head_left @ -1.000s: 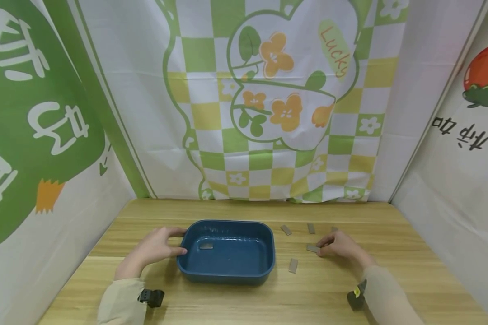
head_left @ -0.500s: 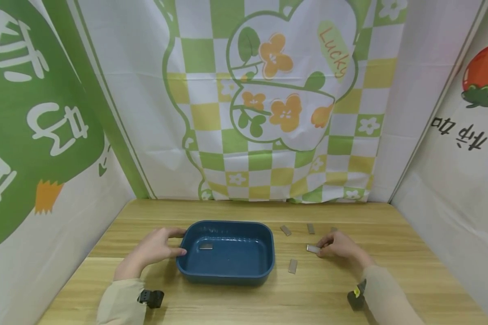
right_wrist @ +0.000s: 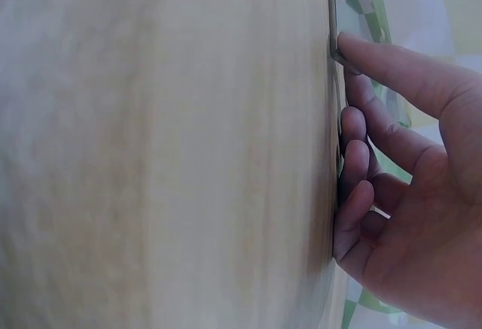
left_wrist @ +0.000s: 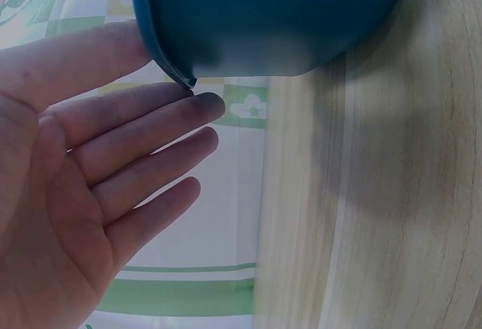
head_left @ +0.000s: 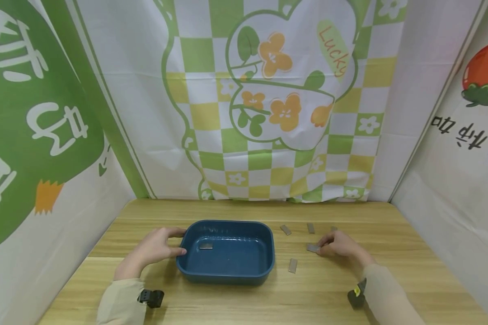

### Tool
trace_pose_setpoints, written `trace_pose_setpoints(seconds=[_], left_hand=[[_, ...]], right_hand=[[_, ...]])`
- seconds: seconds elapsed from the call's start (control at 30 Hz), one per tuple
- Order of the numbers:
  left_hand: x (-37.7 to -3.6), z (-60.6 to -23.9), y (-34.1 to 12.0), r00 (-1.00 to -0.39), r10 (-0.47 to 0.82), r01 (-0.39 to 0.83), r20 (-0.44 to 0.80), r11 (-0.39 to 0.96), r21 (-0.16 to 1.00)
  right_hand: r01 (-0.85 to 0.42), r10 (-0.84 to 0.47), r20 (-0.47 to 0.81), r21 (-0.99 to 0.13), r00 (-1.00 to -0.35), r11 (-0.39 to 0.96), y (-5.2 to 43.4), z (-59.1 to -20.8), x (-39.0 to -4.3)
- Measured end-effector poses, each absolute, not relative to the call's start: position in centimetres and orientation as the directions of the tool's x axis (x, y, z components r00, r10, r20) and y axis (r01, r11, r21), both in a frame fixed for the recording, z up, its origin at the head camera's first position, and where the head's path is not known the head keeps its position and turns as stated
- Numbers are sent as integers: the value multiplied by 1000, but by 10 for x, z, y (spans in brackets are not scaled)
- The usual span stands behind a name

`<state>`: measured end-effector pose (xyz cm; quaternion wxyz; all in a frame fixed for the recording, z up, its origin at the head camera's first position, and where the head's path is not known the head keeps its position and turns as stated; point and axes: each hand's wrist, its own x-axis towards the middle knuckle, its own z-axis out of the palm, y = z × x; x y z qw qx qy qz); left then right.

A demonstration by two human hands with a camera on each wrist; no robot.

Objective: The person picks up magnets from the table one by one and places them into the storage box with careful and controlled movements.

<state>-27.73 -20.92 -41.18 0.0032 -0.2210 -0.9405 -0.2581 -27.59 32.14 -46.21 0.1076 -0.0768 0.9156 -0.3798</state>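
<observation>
My left hand point(head_left: 157, 247) is at the left end of a dark blue rectangular basin point(head_left: 227, 276), its thumb on the rim. In the left wrist view the fingers point(left_wrist: 143, 137) extend straight, the index fingertip right at the rim. One small metal plate point(head_left: 206, 246) lies inside the basin. To the right, my right hand point(head_left: 341, 247) pinches a flat grey rectangular metal plate point(head_left: 312, 248) between thumb and index finger, close over the table. The right wrist view shows this plate point(right_wrist: 346, 24) under the thumb, with the other fingers curled at the tabletop.
Several similar plates lie on the wooden table point(head_left: 227, 307): one plate point(head_left: 293, 266) in front, others point(head_left: 285, 229) point(head_left: 311, 228) behind, and one plate point(head_left: 334, 229) partly hidden beyond the right hand. Printed cloth point(head_left: 268, 171) hangs at the back and sides.
The plate in my right hand tipped and glinted half a second ago and looks duller and flatter now. Both hands and the basin stay in place.
</observation>
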Motion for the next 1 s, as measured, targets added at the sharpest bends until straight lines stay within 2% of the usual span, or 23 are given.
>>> trace_pose_setpoints(seconds=[0.4, 1.0], left_hand=[[-277, -412, -210, -901, 414, 421, 127, 768, 483], [-275, -410, -208, -904, 410, 414, 119, 775, 478]], right_hand=[[-141, -283, -92, -698, -955, 703, 323, -461, -275], [-160, -317, -88, -719, -944, 677, 327, -466, -277]])
